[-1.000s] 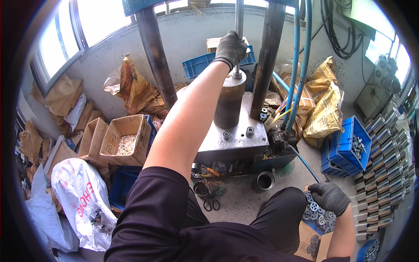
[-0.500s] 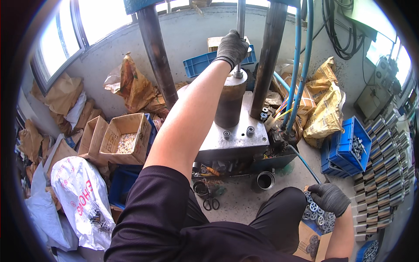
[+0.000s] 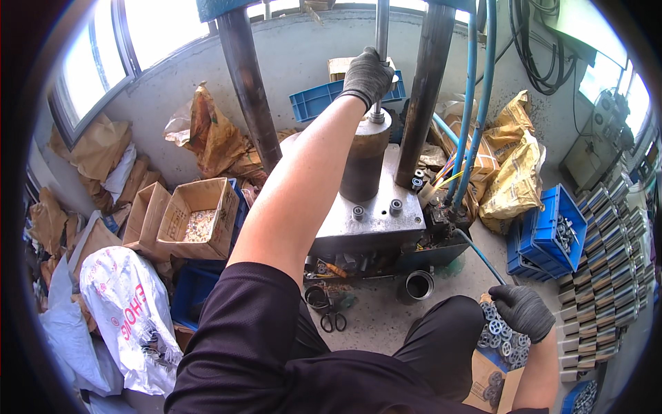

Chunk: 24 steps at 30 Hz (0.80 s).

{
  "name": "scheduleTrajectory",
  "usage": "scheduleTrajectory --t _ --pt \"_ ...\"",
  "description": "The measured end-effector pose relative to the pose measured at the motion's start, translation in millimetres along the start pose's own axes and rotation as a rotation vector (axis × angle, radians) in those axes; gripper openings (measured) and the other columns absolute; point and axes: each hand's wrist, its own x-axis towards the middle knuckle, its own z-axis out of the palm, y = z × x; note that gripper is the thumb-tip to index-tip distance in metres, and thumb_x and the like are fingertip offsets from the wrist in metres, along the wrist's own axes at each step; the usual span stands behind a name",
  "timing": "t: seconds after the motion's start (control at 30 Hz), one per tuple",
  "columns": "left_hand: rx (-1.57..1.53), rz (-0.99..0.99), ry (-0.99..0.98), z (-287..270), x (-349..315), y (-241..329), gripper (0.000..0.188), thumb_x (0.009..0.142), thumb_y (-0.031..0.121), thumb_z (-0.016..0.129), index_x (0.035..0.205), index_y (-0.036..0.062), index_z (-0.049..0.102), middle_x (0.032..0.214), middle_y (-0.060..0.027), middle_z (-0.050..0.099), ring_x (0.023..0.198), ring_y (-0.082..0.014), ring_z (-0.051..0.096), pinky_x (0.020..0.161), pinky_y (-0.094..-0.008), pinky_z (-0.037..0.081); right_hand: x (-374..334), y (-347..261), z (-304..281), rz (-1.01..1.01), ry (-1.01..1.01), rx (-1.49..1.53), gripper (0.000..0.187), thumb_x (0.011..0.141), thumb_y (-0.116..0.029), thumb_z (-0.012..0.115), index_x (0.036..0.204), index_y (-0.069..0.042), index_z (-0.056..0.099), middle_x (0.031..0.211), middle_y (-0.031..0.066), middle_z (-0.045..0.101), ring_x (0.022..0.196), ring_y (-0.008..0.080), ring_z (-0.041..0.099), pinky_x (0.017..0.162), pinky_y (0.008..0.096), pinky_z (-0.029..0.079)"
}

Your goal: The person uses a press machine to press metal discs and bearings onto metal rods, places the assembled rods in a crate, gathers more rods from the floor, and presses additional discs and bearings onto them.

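My left hand (image 3: 369, 74), in a dark grey knitted glove, is closed around a shiny metal rod (image 3: 381, 31) on the press. The rod's lower end stands in a fitting on top of a thick dark metal cylinder (image 3: 365, 162). That cylinder rests upright on the press's steel plate (image 3: 324, 224). Low on the right, my gloved right hand (image 3: 525, 312) is closed at the end of a thin blue lever (image 3: 480, 257) that slants down from the machine. Silver spoked metal discs (image 3: 507, 343) lie in a container just below this hand.
Two dark steel columns (image 3: 249, 90) flank the cylinder. Blue hoses (image 3: 476, 117) run down on the right. Stacked metal tubes (image 3: 607, 276) and blue crates (image 3: 552, 234) stand at right. Cardboard boxes (image 3: 227, 231) and a white sack (image 3: 114, 297) are left. Scissors (image 3: 334, 322) lie on the floor.
My right hand has shifted very slightly upward at the lever's end. My left hand keeps its place on the rod.
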Motion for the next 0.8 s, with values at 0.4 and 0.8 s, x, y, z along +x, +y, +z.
scheduleTrajectory --t 0.4,0.8 --pt "0.069 0.000 -0.001 -0.4 -0.9 0.7 0.039 0.089 0.024 0.076 0.117 0.0001 0.063 0.104 -0.0248 0.077 0.104 -0.0397 0.075 0.097 -0.0463 0.060 -0.2 -1.9 -2.5 -0.021 -0.099 -0.060 0.031 0.094 -0.021 0.065 0.117 -0.003 0.076 0.100 0.0231 0.076 0.094 0.0405 0.074 0.087 0.0474 0.058" --pt "-0.002 -0.008 -0.007 1.6 0.2 -2.2 0.040 0.088 0.024 0.077 0.116 -0.0003 0.063 0.105 -0.0263 0.076 0.104 -0.0411 0.075 0.096 -0.0468 0.059 5.3 -8.6 -2.0 -0.004 0.259 0.119 0.026 0.093 -0.012 0.068 0.115 0.000 0.075 0.103 0.0237 0.075 0.096 0.0397 0.074 0.086 0.0449 0.059"
